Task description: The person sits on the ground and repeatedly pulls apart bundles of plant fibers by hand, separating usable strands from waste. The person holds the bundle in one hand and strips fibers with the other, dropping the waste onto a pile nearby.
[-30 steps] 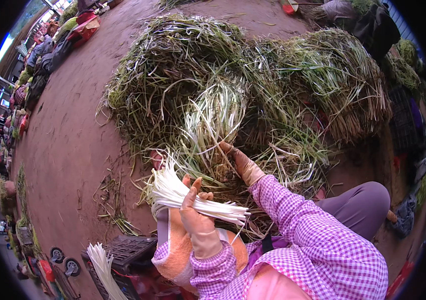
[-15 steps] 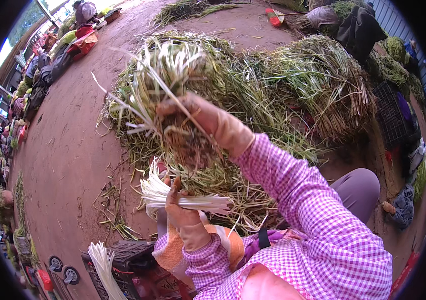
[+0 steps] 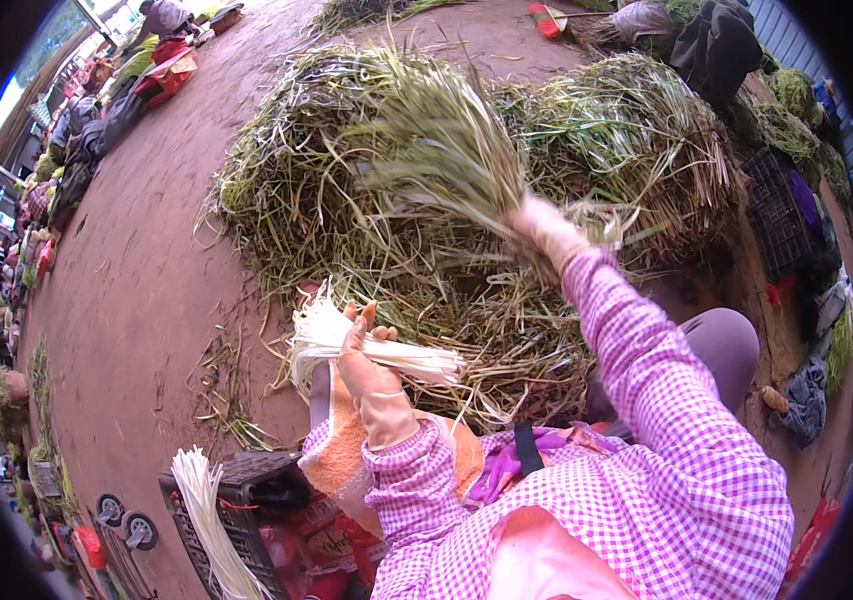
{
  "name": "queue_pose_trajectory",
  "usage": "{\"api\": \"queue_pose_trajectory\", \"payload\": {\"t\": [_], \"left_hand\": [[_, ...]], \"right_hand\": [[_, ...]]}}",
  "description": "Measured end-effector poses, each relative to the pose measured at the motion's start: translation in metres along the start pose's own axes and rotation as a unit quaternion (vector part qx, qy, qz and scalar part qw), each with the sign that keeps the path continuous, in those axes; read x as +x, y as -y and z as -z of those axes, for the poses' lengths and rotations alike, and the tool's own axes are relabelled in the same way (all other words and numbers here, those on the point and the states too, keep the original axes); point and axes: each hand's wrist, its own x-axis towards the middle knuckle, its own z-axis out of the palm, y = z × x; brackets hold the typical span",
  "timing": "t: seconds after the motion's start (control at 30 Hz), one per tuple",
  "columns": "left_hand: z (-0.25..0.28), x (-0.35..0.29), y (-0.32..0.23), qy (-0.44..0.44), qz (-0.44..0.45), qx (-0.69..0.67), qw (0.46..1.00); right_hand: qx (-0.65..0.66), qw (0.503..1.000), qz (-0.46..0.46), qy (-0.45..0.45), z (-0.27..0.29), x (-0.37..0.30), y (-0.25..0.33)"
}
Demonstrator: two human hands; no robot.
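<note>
My right hand (image 3: 543, 228), gloved, is raised over the pile and grips a thick bunch of green stalks (image 3: 436, 150) that fans up and to the left. My left hand (image 3: 366, 365), also gloved, holds a bundle of peeled white stalks (image 3: 386, 350) lying across its palm, their ends spreading to the left. Both sleeves are pink checked cloth. A big heap of green stalks (image 3: 346, 230) lies on the ground right in front of me.
A second heap of stalks (image 3: 646, 150) lies to the right. A dark crate (image 3: 246, 490) with more white stalks (image 3: 208, 510) across it stands at lower left. Reddish bare ground (image 3: 136, 290) stretches left. People and bags line the far left edge; another person crouches at top right.
My right hand has lifted a bunch out of the heap and swung it up and to the right. The left hand has kept holding the white stalks in place.
</note>
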Motion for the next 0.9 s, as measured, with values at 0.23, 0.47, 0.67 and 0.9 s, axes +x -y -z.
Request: {"api": "queue_pose_trajectory", "payload": {"t": [0.23,0.47,0.67,0.9], "left_hand": [[-0.002,0.005,0.002,-0.025,0.026,0.017,0.999],[-0.006,-0.002,-0.007,-0.006,-0.054,0.047,0.997],[-0.012,0.006,-0.003,-0.042,0.022,0.014,0.999],[-0.012,0.007,-0.004,-0.045,0.024,-0.041,0.998]], "right_hand": [[0.007,0.992,0.076,-0.099,-0.073,0.031,-0.132],[-0.467,0.883,0.011,0.05,-0.036,0.007,-0.011],[0.142,0.935,0.325,-0.009,-0.183,0.067,0.002],[-0.379,0.9,0.142,0.16,-0.265,0.121,-0.007]]}}
